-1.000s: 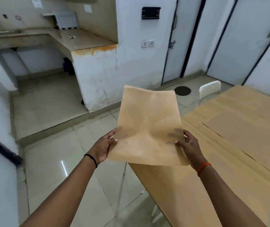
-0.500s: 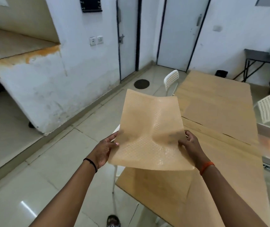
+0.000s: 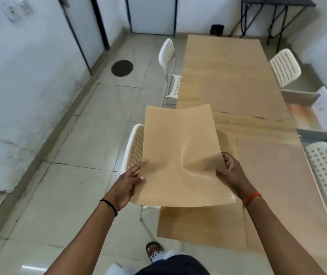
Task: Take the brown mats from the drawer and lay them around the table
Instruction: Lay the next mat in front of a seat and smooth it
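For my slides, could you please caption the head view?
Both hands, left and right, hold a brown mat over the table corner.

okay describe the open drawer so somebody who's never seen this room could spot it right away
Start at the long wooden table running down the room. On its right side, between the two white perforated chairs there, the open drawer juts out sideways. It is the only grey-walled tray in view, with an orange-stained floor inside.

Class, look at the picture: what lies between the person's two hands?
In the head view, the brown mat spans the gap, its left edge held by the left hand, its right by the right hand.
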